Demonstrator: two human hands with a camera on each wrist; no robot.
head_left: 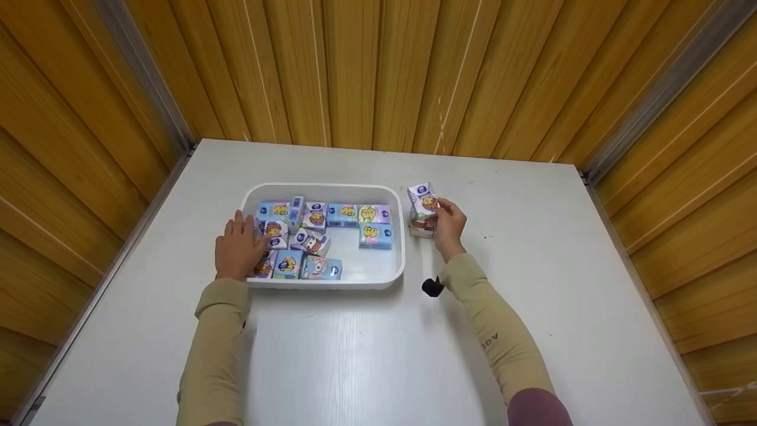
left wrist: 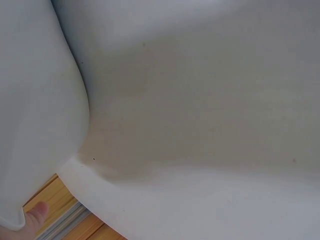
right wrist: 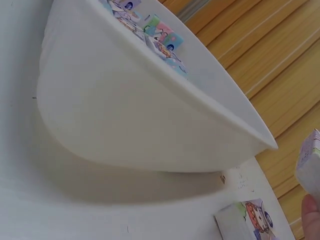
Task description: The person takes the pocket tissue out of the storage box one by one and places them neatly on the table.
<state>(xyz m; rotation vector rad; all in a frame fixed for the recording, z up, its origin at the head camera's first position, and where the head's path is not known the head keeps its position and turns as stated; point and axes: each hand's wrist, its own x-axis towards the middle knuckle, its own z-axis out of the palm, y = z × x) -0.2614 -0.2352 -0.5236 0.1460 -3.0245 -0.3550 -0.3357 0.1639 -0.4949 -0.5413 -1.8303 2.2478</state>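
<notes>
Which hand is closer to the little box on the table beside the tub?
The right hand, beside that box, holding another box. The left hand is farther, at the left end of the tub.

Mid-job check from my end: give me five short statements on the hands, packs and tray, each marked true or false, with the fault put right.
1. The right hand holds a pack. True.
2. That held pack is inside the white tray. False: it is outside, to the right of the tray in the head view.
3. The left hand is at the tray's left end in the head view. True.
4. No pack lies on the table outside the tray. False: a lower pack lies there, below the held one.
5. Packs cover the tray's whole floor. False: its near right part is bare in the head view.
</notes>
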